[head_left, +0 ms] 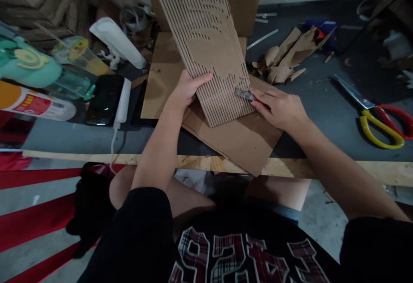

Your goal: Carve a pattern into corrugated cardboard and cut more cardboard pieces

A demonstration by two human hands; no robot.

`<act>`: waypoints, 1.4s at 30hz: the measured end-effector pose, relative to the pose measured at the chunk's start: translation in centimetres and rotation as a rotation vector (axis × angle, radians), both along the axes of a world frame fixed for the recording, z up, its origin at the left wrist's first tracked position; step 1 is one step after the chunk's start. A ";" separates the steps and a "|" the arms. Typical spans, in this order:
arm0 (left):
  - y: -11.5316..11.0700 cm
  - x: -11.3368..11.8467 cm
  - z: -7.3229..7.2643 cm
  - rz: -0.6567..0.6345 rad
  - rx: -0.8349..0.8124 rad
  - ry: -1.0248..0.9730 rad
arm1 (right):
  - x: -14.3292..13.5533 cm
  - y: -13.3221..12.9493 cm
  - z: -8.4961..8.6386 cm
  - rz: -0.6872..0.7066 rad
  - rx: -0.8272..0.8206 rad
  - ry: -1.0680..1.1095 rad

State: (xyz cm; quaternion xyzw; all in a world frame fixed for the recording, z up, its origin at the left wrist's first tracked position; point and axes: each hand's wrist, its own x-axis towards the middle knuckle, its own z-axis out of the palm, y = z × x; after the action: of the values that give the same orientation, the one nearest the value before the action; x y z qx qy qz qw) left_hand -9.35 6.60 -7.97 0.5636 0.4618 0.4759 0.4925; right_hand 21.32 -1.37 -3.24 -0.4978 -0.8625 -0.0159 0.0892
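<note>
Two bare hands are on one ribbed cardboard piece (222, 96), which slants above the table (335, 124), near the middle of its front edge. Your left hand (187, 87) pinches the piece's left side, thumb on the ribs, other fingers mostly hidden behind. Your right hand (282, 109) pinches a knife (243, 93) between thumb and fingers at the right side, its blade flat across the ribs and pointing towards your left thumb.

If the blade snags on a rib and then slips free, it could reach that thumb. Pressing too steeply could pierce the smooth backing, and the tilted piece could rock, since it seems poorly braced. Beneath it, a flat cardboard sheet (248, 145) juts past the front edge; a forearm could nudge it loose.

Counting outward: one knife, one ribbed piece, at least two flat sheets, one upright cardboard panel (248, 3) behind. To the right are one pair of scissors (368, 104), at least three pale sticks (262, 39) and a heap of torn scraps (284, 55), too tangled to count. To the left: one black phone (103, 100) and two bottles, one green (35, 61), one orange and white (35, 102).
</note>
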 end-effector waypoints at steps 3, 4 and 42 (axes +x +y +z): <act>0.2 0.0 -0.4 -0.002 -0.001 -0.017 | -0.6 -0.3 -0.1 -0.048 -0.005 -0.024; 0.3 0.0 -0.6 -0.007 0.002 -0.023 | -0.9 -0.4 -0.1 -0.072 -0.010 -0.037; -0.2 -0.2 0.5 -0.025 -0.037 0.063 | 1.9 2.4 -1.4 -0.317 0.119 0.201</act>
State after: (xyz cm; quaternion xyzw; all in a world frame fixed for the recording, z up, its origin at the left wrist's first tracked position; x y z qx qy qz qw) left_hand -9.56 6.38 -7.48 0.5748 0.4786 0.4432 0.4941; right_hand 23.23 1.05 -4.66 -0.6205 -0.7575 -0.0312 0.2005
